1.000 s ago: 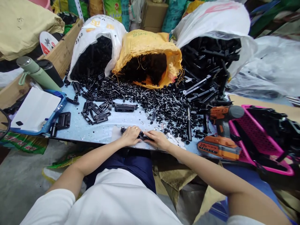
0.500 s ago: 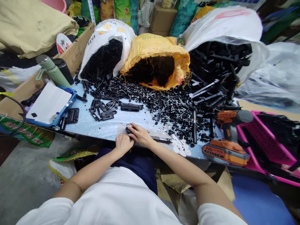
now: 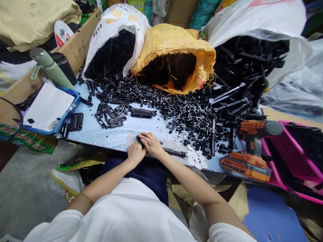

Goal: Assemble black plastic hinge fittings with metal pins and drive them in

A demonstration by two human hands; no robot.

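Close together at the table's front edge, my left hand [image 3: 136,153] and my right hand [image 3: 152,144] are both closed on a small black plastic part [image 3: 140,139]. Fingers cover most of it, so its full shape is hidden. Under and beside the hands lies a pale translucent sheet [image 3: 129,139]. A long dark bar-like piece [image 3: 175,153] rests just right of my right hand, along the edge. White round discs [image 3: 197,158] lie in a loose cluster beyond its end. Behind the hands sit black linked pieces [image 3: 111,116] and a longer black assembly [image 3: 143,112].
A heap of black-headed screws [image 3: 181,107] spreads before a white sack [image 3: 116,20], a yellow sack [image 3: 176,38] and another white sack [image 3: 254,20]. An orange cordless drill [image 3: 248,164] stands right, beside a pink basket [image 3: 295,151]. A blue tray [image 3: 57,129] and green bottle [image 3: 51,67] are left.
The view has tilted down and closer, shifting the sacks upward and the drill rightward. Both hands stay together on the black part, with only a slight shift of the fingers.
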